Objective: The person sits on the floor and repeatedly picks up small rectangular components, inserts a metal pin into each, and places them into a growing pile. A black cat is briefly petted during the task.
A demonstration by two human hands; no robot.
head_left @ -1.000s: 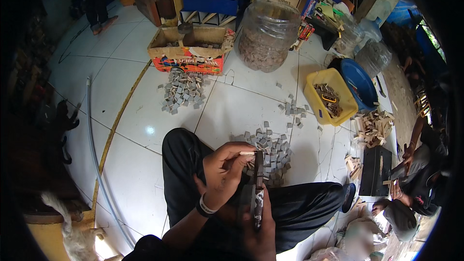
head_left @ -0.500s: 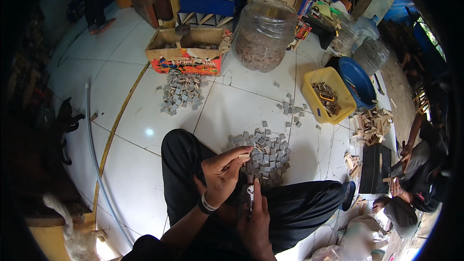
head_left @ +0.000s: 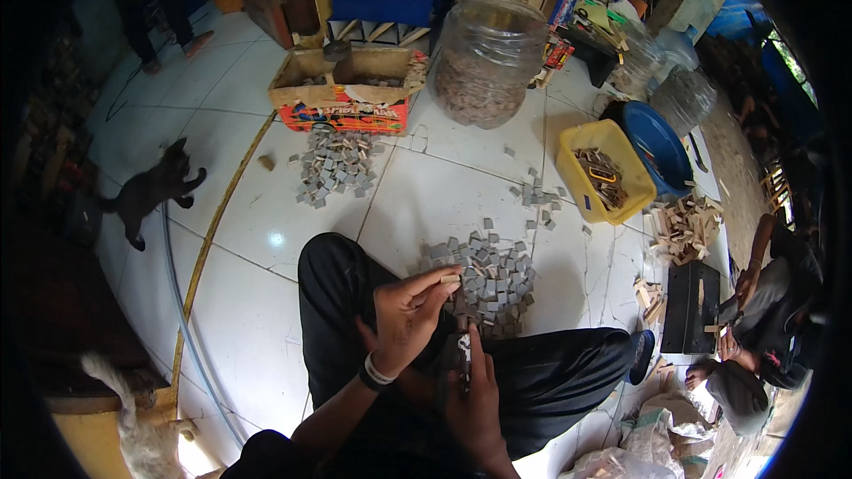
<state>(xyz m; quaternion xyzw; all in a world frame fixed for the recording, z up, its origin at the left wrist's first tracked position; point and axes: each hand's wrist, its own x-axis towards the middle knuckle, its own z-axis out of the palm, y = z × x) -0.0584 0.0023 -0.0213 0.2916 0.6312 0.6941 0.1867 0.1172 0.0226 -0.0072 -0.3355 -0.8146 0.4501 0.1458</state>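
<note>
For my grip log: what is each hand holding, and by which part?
The left hand pinches a small wooden piece between thumb and fingers, exact part unclear; the right hand grips a knife-like tool by its mottled handle.

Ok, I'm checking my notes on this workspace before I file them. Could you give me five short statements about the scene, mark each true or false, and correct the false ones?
1. The left hand pinches a small pale piece in its fingers. True.
2. The right hand is empty. False: it holds a tool with a speckled handle.
3. The clear plastic jar stands to the right of the cardboard box. True.
4. The dark cat is on the person's lap. False: it is on the tiled floor, to the person's left.
5. The yellow tub is to the left of the blue basin. True.
</note>
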